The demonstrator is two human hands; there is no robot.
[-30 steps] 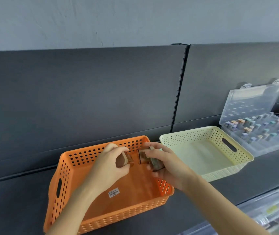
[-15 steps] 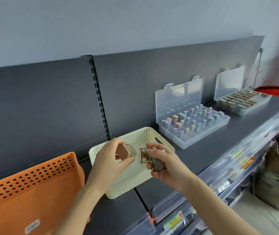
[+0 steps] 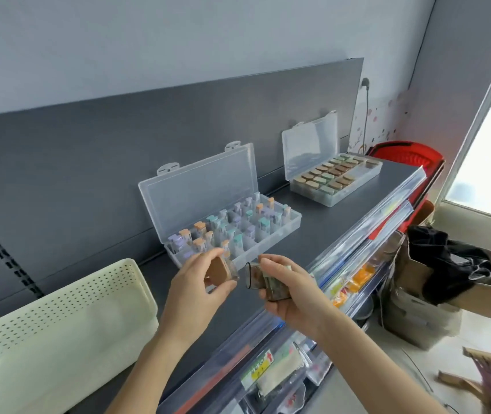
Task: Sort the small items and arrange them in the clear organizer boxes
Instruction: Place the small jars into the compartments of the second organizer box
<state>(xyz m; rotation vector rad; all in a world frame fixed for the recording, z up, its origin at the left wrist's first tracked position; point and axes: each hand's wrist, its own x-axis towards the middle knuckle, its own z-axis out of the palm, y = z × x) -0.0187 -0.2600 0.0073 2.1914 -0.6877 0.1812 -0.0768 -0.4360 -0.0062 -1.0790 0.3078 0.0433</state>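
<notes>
While both organizer boxes [image 3: 232, 231] are standing nearly full, the left hand [image 3: 196, 288] is gripping a brown-capped item [image 3: 219, 268]. The right hand [image 3: 290, 289] is clutching several smoky ones [image 3: 260, 277], awaiting placement.

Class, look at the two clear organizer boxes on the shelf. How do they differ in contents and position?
The near box holds upright little items with purple, orange and teal caps; the far box holds flatter tan, brown and green pieces. The near box sits just beyond the hands; the far box lies farther right along the shelf. Both are clear, with lids propped open.
</notes>
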